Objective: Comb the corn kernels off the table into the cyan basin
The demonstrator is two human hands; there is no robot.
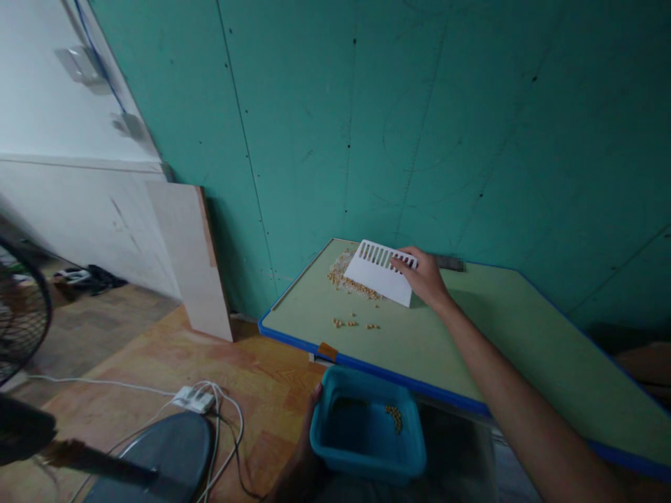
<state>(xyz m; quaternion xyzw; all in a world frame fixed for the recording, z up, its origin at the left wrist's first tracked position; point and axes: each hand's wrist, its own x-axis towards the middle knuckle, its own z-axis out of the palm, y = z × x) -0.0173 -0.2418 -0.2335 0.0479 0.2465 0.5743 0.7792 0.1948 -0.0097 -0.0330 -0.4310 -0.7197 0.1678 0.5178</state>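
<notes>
White slotted sheet (378, 278) is gripped by right hand (423, 276), blue tub (367, 461) by left hand (308, 436).

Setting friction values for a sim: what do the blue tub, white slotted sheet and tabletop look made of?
Blue tub: likely plastic, smooth; rounded, moulded-looking corners.
White slotted sheet: probably plastic, matte; flat, evenly cut slots, though card is possible.
Tabletop: perhaps laminate, dull; even pale green, no visible grain.
</notes>
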